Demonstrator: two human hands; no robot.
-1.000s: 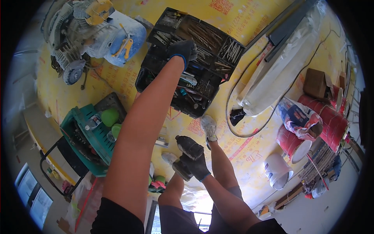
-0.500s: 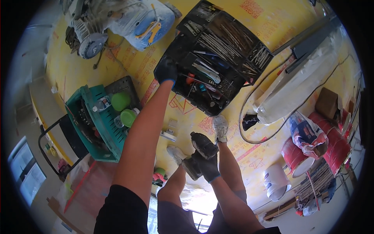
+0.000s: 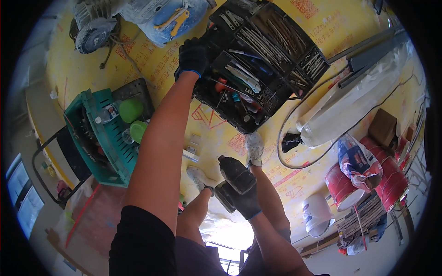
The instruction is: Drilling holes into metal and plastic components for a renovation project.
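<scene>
The open black toolbox (image 3: 262, 64) lies on the yellow floor covering (image 3: 152, 69) at the far side of the scene, its long axis running from near left to far right. Its near tray holds screwdrivers and other hand tools; the far tray holds rows of long metal fasteners. The gloved left hand (image 3: 193, 56) rests on the box's left end, at the rim where the two halves meet. Its fingers (image 3: 202, 46) curl over that edge, but whether they pinch a tool or only the rim cannot be made out, since the glove and the box are both dark. The tools in the near tray lie just right of this hand, so it is by far the nearer one.

The right hand (image 3: 246, 200), also gloved, stays near the body, well apart from the box, with its fingers wrapped tight around a dark power tool (image 3: 235, 177); its working end is hard to read. Two grey shoes (image 3: 254, 148) stand between it and the box.

To the left sits a green crate (image 3: 99, 133) with a bottle and green cups. A blue and white machine (image 3: 170, 18) lies far left, partly cut off by the rim. On the right are a long white wrapped bundle (image 3: 359, 99), a looping cable (image 3: 294, 133) and red buckets (image 3: 389, 181).
</scene>
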